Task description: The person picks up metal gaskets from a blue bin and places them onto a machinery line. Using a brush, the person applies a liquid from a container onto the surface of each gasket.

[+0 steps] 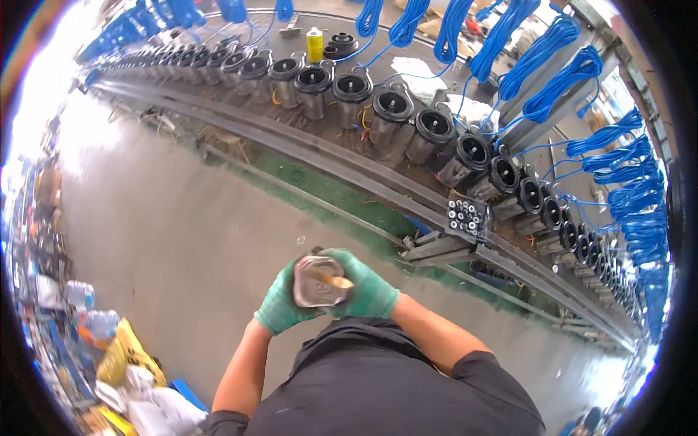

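Observation:
In front of my torso I hold a squarish, rounded-cornered metal part (pixel 317 283) between both hands, its face turned up. A small brass-coloured piece (pixel 339 281) juts from its right side, somewhat blurred. My left hand (pixel 280 299), in a green glove, is wrapped round the part's left side. My right hand (pixel 372 285), gloved alike, grips it from the right, with fingers over the far edge. Both thumbs and the part's underside are hidden or unclear. The part is held above the floor, apart from the workbench.
A long metal-edged workbench (pixel 349 156) crosses ahead, bearing a row of steel cylinders with black tops (pixel 393 105). Coiled blue cables (pixel 550 57) hang above it. A block of small black-and-white parts (pixel 465 216) sits at its near edge. A yellow can (pixel 314 45) stands behind. Bags (pixel 131 356) lie lower left.

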